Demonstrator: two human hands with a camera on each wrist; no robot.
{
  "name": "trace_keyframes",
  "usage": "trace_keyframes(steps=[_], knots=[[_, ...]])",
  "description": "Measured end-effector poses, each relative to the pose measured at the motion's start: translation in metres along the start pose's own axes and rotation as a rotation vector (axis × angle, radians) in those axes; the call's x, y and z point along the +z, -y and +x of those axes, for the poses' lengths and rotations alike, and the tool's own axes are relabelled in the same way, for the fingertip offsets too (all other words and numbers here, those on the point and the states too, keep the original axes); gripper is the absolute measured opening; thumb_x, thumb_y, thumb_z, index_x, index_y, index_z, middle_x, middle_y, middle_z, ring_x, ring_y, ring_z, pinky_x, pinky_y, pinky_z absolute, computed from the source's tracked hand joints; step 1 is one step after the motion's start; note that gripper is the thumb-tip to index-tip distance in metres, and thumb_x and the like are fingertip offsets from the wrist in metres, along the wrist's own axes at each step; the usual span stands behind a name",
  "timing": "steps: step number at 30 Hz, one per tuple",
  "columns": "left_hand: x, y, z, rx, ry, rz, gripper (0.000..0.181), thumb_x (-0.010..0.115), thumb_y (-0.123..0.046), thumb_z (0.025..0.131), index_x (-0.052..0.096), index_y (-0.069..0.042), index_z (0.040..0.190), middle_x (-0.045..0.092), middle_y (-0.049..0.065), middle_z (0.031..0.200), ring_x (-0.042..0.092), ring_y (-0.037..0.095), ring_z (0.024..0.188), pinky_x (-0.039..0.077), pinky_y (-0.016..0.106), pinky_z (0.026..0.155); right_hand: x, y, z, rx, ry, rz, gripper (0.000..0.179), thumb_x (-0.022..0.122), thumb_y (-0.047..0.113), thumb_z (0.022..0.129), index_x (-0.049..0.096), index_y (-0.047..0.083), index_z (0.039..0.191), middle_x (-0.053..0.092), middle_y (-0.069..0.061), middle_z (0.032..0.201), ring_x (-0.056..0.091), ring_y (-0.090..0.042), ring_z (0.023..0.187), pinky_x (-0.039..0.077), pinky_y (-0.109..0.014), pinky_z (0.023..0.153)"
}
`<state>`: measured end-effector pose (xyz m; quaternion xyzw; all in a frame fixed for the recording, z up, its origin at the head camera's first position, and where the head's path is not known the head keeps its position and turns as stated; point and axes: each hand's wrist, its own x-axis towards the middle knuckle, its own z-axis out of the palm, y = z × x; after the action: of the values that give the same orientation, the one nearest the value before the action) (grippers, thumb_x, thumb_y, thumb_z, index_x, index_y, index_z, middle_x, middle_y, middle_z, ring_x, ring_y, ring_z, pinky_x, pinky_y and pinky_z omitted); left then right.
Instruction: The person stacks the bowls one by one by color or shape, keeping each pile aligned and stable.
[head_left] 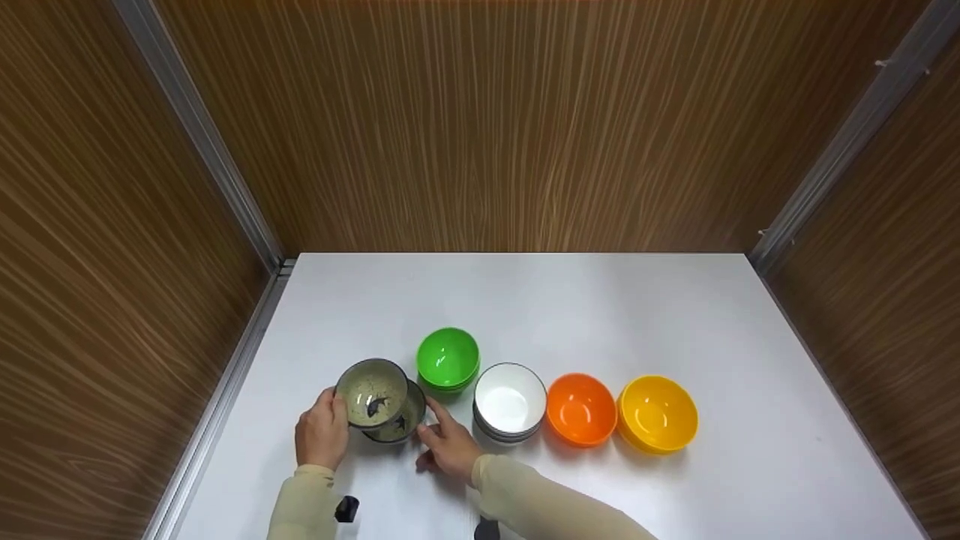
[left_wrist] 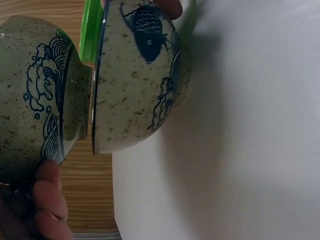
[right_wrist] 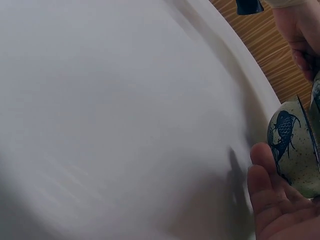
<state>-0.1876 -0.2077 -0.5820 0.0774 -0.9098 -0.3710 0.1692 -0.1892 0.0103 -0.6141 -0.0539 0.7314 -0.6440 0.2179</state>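
My left hand (head_left: 322, 433) grips a speckled grey-green bowl (head_left: 364, 382) by its left side, thumb at the rim and fingers beneath. A dark fish marks its inside, and blue waves show on its outer wall (left_wrist: 30, 100) in the left wrist view. Below and slightly to the right is a matching bowl (head_left: 411, 420), partly hidden by the upper one. Its outside (left_wrist: 135, 95) carries a blue fish. The upper bowl's foot is close over the lower rim. My right hand (head_left: 452, 446) touches the lower bowl's right side with extended fingers (right_wrist: 262, 157).
Behind the speckled bowls stands a green bowl stack (head_left: 448, 360). To the right come a white bowl stack (head_left: 510, 401) with dark rims, an orange bowl (head_left: 582, 411) and yellow bowls (head_left: 658, 415). Wood-grain panels (head_left: 525, 127) enclose the white table (head_left: 600, 300).
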Motion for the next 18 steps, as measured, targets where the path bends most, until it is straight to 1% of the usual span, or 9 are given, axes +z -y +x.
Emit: trace_keyframes(steps=[6, 10, 13, 18], knots=[[0.011, 0.000, 0.000, -0.009, -0.002, 0.029, 0.033, 0.041, -0.016, 0.101, 0.062, 0.007, 0.114, 0.067, 0.024, 0.107, 0.065, 0.040, 0.092, 0.051, 0.053, 0.076, 0.001, 0.001, -0.004, 0.030, -0.020, 0.000, 0.054, 0.043, 0.035, 0.103, 0.025, 0.025, 0.153, 0.065, -0.017, 0.109, 0.068, -0.029, 0.067, 0.057, -0.042, 0.062], [0.018, 0.002, 0.001, -0.012, -0.021, 0.048, 0.033, 0.043, -0.018, 0.101, 0.063, 0.006, 0.113, 0.068, 0.023, 0.106, 0.066, 0.040, 0.091, 0.051, 0.053, 0.075, -0.001, 0.002, -0.003, 0.038, -0.015, 0.024, 0.057, 0.039, 0.046, 0.102, 0.025, 0.027, 0.153, 0.063, -0.022, 0.111, 0.068, -0.029, 0.067, 0.057, -0.043, 0.064], [0.023, 0.001, 0.002, -0.002, -0.041, 0.056, 0.032, 0.045, -0.018, 0.100, 0.065, 0.004, 0.110, 0.069, 0.022, 0.103, 0.066, 0.040, 0.088, 0.051, 0.053, 0.072, -0.002, 0.002, -0.001, 0.035, -0.003, 0.031, 0.060, 0.037, 0.051, 0.100, 0.023, 0.027, 0.154, 0.062, -0.024, 0.115, 0.068, -0.031, 0.068, 0.057, -0.044, 0.065], [0.029, 0.000, 0.001, 0.024, -0.058, 0.067, 0.032, 0.047, -0.020, 0.100, 0.067, 0.003, 0.109, 0.069, 0.021, 0.102, 0.067, 0.040, 0.087, 0.051, 0.053, 0.072, -0.003, 0.003, -0.001, 0.016, 0.011, 0.003, 0.062, 0.039, 0.049, 0.101, 0.019, 0.026, 0.155, 0.063, -0.021, 0.119, 0.068, -0.033, 0.069, 0.056, -0.041, 0.069]])
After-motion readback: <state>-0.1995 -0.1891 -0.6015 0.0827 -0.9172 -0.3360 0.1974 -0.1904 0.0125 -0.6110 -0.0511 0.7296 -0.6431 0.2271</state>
